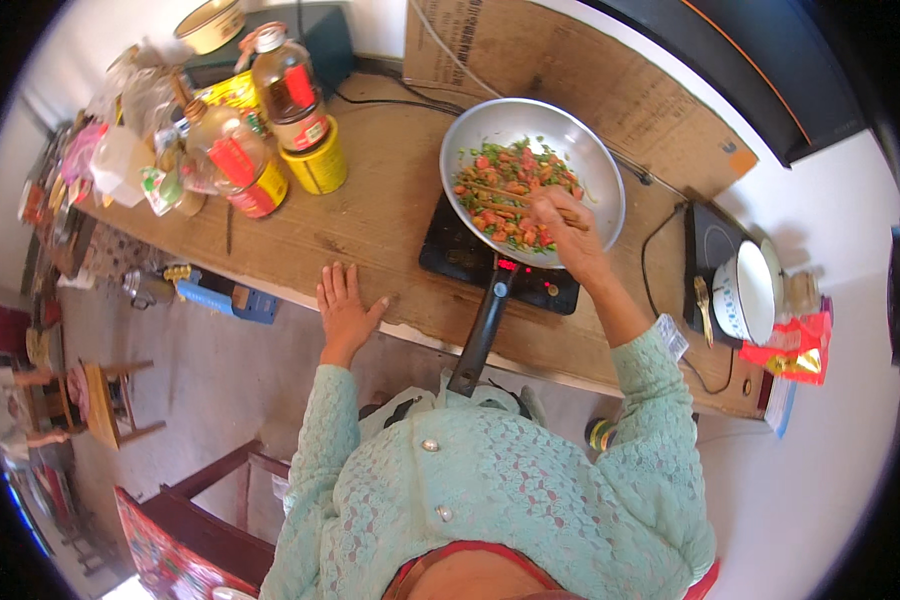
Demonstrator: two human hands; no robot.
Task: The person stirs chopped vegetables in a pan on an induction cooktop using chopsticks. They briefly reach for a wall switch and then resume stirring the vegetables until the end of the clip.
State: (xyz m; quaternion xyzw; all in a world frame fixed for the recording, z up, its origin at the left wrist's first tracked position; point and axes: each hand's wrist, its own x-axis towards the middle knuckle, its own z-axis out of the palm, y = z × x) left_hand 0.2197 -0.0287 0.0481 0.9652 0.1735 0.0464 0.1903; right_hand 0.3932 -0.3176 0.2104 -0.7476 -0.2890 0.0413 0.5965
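A grey frying pan [602, 165] sits on a black induction cooker [450, 245] whose red lights are lit. Chopped red and green food [510, 172] lies spread across the pan. My right hand [570, 225] grips a pair of wooden chopsticks [505, 200], with their far ends down in the food. The pan's black handle [483, 335] points toward me past the counter's front edge, and neither hand is on it. My left hand [348, 303] rests flat near that edge, left of the cooker, with its fingers spread.
Sauce bottles [292, 95] and a yellow tin [315, 160] stand at the left of the wooden counter [390, 170]. A cardboard sheet [570, 80] leans behind the pan. At the right are a white enamel bowl [748, 295], a fork [704, 305] and a red packet [795, 345].
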